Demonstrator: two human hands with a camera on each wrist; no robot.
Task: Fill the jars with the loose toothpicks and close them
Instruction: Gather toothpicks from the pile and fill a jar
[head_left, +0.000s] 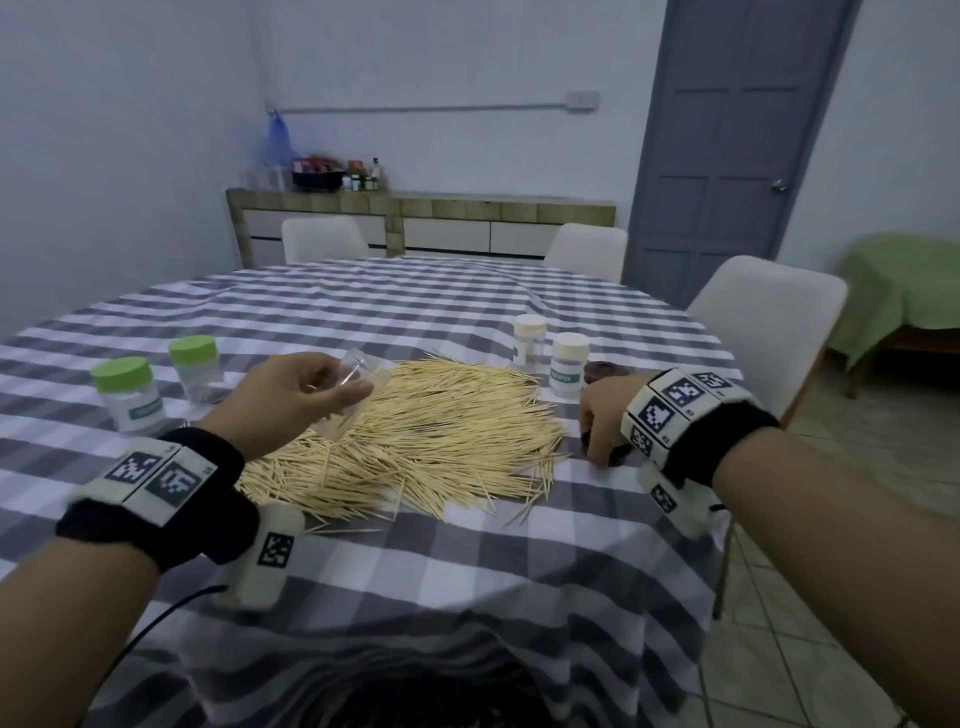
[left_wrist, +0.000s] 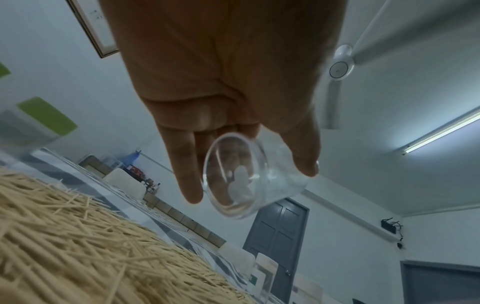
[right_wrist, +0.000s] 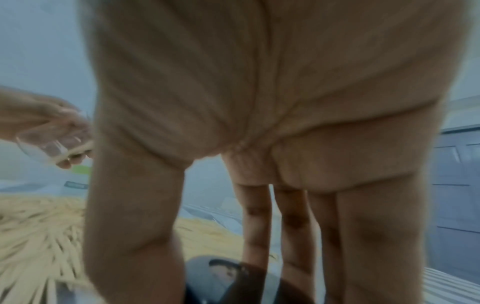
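Observation:
A wide pile of loose toothpicks (head_left: 426, 431) (left_wrist: 64, 246) lies on the checked tablecloth (head_left: 467, 561). My left hand (head_left: 337, 395) (left_wrist: 250, 182) holds a clear, lidless jar (head_left: 358, 384) (left_wrist: 233, 179) tilted above the pile's left part, thumb on one side and fingers on the other. It looks empty. Right of the pile, my right hand (head_left: 602, 441) (right_wrist: 221, 283) reaches down with thumb and fingers curled round a dark brown lid (head_left: 615, 454) (right_wrist: 233, 277) on the cloth.
Two green-lidded jars (head_left: 127, 389) (head_left: 195, 366) stand at the left. Two cream-lidded jars (head_left: 530, 338) (head_left: 569, 364) and another brown lid (head_left: 602, 371) sit behind my right hand. White chairs (head_left: 763, 322) ring the table's far side.

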